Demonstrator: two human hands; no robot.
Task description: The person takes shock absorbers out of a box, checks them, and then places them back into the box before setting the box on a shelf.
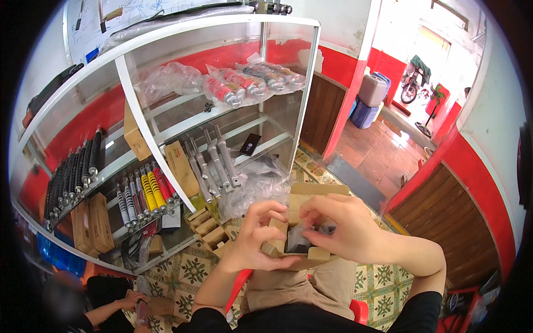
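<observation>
An open cardboard box [319, 190] is above my lap, its back flap raised and a smaller flap folded out at the front. My left hand [252, 239] grips the box's left side, thumb along the front and fingers curled over the edge. Over the opening is my right hand [352, 231], thumb and fingers pinching a clear plastic bag [296, 236] inside. Something dark shows under the plastic, too covered to name. My right fingers hide part of the box's contents.
A glass display cabinet [225, 20] holds several shock absorbers [153, 189], grey fork tubes [216, 158] and a phone [250, 144]. Small cardboard boxes [208, 227] stand on the tiled floor to my left. Another person's hand [132, 300] holds a plastic-wrapped part at lower left.
</observation>
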